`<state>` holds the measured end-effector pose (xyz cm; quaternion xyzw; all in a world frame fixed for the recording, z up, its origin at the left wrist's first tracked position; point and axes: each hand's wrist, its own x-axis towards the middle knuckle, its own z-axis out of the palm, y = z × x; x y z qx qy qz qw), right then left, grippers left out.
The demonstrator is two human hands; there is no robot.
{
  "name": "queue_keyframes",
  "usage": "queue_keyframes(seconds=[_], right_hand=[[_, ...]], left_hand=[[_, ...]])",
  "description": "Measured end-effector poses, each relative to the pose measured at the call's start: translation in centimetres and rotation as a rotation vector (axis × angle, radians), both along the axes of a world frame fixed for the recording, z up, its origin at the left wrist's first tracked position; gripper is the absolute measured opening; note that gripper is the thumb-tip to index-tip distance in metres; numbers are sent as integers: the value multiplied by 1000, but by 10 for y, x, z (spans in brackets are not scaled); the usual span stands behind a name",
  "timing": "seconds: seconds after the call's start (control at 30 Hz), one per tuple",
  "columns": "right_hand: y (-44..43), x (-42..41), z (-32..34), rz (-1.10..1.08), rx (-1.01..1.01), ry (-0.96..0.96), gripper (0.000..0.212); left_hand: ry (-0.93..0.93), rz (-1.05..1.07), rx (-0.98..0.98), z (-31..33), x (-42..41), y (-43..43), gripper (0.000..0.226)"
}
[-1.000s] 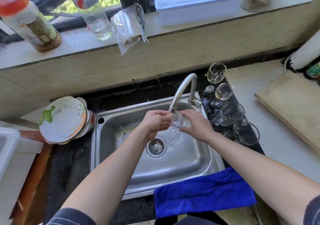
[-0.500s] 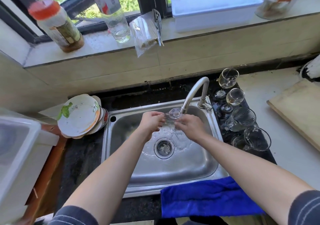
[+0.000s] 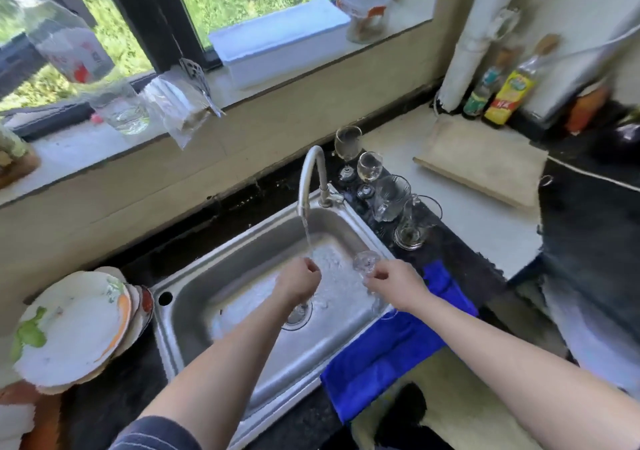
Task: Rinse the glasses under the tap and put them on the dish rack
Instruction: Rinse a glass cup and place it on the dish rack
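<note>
Over the right side of the rectangular stainless-steel sink (image 3: 214, 276), the right hand (image 3: 394, 285) is holding a small clear stemmed glass (image 3: 366, 261). Its grip is pinching the narrow middle of the glass between curled fingers and thumb. The glass is lying tilted, with its long axis running from far-left to near-right. One round clear end is showing just beyond the fingers and pointing toward the far side of the basin. The other end is peeking out below the hand, above the sink's right rim; I cannot tell which end is the foot. The glass is sitting to the right of the running water, apart from it.

The left hand (image 3: 298, 283) is hanging over the middle of the basin at the foot of the stream, its grip curled in and holding nothing that shows.

The curved steel tap (image 3: 310, 179) is pouring a thin stream of water (image 3: 306, 231), which is splashing across the basin floor around the round drain strainer (image 3: 294, 315).

On the black table strip just right of the sink, a row of clear glassware is standing from far to near. It consists of a tall stemmed wine glass (image 3: 348, 141), a shorter stemmed glass (image 3: 370, 167) and two wider glass vessels (image 3: 391, 196), too blurred to read further.

On the far window sill, a clear plastic bottle (image 3: 121, 113) is holding a little clear liquid at its bottom. Beside it, a clear plastic bag (image 3: 183, 110) with brownish contents is drooping over the sill's edge.

A bright blue cloth (image 3: 391, 345) is draping over the sink's near right corner. A stack of white patterned plates (image 3: 72, 325) is sitting at the left.
</note>
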<state>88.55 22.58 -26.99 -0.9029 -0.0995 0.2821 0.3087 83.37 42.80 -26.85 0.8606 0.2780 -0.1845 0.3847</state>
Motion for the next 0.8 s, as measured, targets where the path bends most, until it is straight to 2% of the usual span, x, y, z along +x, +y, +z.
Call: queue_keyframes(seconds=[0.1, 0.17, 0.23, 0.3, 0.4, 0.57, 0.8], right_hand=[[-46, -16, 7, -147, 71, -30, 20], [-82, -29, 9, -232, 102, -67, 43], [-121, -45, 13, -304, 149, -94, 54], [-160, -65, 23, -411, 202, -123, 45], [-227, -101, 31, -556, 227, -161, 17], [-362, -182, 36, -820, 291, -177, 21], [-534, -285, 47, -1134, 223, -231, 21]], left_hand=[[-34, -159, 32, 4, 10, -42, 16], [-64, -272, 51, 9, 15, -75, 16], [-85, -367, 46, 17, 17, -114, 18], [-112, -438, 63, 24, 17, -156, 20], [-177, -555, 90, 35, 11, -227, 19], [-192, -721, 31, 48, -23, -382, 20], [-185, -999, -62, 58, -89, -581, 22]])
